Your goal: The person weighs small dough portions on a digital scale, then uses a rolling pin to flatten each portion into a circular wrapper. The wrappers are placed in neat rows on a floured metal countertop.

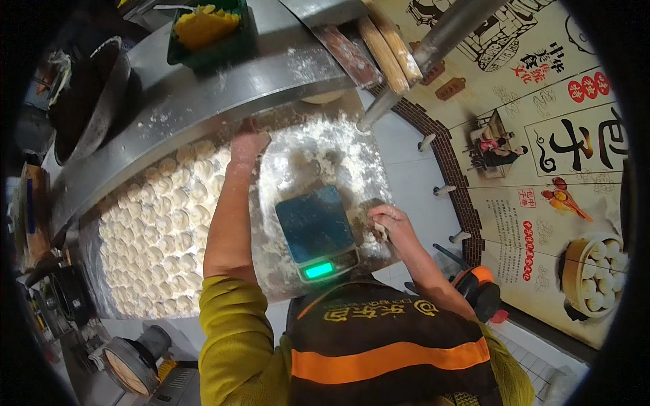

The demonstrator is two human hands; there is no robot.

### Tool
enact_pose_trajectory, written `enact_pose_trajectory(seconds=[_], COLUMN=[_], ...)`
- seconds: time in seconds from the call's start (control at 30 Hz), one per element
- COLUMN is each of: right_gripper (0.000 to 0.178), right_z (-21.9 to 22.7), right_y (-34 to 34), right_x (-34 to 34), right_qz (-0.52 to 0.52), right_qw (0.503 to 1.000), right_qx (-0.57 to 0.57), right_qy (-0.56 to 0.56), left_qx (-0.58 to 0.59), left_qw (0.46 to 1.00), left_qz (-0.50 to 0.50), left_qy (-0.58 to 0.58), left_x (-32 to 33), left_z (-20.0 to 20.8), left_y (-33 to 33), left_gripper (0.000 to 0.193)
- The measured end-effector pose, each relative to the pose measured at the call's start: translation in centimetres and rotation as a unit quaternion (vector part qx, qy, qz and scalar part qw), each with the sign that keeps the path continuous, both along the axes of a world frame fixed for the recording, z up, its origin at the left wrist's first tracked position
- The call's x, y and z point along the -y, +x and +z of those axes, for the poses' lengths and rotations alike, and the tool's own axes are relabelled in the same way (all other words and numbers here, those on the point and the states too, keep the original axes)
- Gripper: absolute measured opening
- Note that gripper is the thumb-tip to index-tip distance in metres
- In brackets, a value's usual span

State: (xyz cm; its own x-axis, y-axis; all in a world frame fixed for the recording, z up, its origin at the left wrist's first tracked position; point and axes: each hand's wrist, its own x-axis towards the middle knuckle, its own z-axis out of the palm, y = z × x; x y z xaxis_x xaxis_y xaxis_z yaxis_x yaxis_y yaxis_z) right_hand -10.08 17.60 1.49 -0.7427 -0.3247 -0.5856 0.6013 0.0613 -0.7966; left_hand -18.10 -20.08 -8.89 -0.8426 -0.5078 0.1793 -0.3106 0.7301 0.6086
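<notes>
My left hand [249, 145] reaches to the far side of the floured table [305, 150], by the far right corner of the rows of small dough pieces [162, 230]. Its fingers are blurred and partly hidden, so their grip is unclear. Close to the near right edge, my right hand [393, 224] is closed, with a pale bit of dough [380, 234] showing under its fingers. Between my arms lies a digital kitchen scale [315, 227] with a bare dark blue plate and a lit green display.
Behind the table runs a raised steel shelf [183, 108]. It carries a green tub of yellow filling [206, 30], a large metal bowl [95, 101], a cleaver [345, 54] and wooden rolling pins [389, 51]. A metal post [399, 91] rises at the far right corner.
</notes>
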Motion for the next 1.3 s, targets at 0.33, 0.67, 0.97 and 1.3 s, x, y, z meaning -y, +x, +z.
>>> enact_pose_trajectory(seconds=[0.33, 0.67, 0.97, 1.3], right_gripper=[0.014, 0.024, 0.041, 0.040], right_z=[-0.3, -0.3, 0.3, 1.0], right_y=[-1.0, -2.2, -1.9, -1.4], right_x=[0.3, 1.3, 3.3, 5.4], right_qz=[0.084, 0.160, 0.242, 0.254], right_qw=[0.993, 0.962, 0.930, 0.939], right_qx=[0.031, 0.160, 0.196, 0.158], right_qy=[-0.077, -0.152, -0.196, -0.169], left_qx=[0.060, -0.019, -0.014, 0.021], left_qw=[0.938, 0.961, 0.966, 0.995], left_qz=[-0.111, 0.029, -0.109, -0.094], left_qy=[0.324, 0.273, 0.233, 0.036], left_x=[-15.8, -16.6, -20.6, -22.0], left_z=[7.2, 8.7, 13.7, 14.8], left_y=[14.6, 16.8, 17.5, 18.0], left_gripper=[0.036, 0.030, 0.023, 0.016])
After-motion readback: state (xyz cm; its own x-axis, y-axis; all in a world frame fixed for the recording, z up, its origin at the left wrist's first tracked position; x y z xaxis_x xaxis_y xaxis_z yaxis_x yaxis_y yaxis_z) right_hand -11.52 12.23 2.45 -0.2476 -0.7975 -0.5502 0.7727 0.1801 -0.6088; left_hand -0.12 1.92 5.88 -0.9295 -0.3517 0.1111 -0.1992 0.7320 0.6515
